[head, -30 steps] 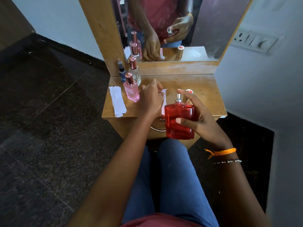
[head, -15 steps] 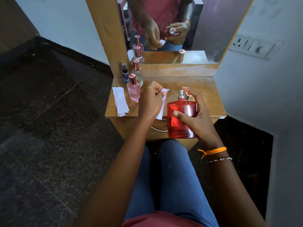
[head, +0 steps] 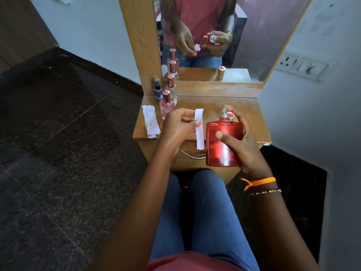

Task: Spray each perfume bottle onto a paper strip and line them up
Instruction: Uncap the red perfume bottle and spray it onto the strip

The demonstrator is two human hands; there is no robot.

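right hand [head: 245, 145] gripping unlabelled red perfume bottle [head: 222, 145], left hand [head: 178, 127] pinching paper strip [head: 199, 130]

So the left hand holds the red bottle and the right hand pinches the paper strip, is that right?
No, it is the reverse. The head view shows the right hand gripping the red bottle, while the left hand pinches the paper strip.

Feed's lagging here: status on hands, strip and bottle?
Left hand pinches strip, held upright. Right hand grips red bottle, cap off, nozzle beside strip. Nothing between them.
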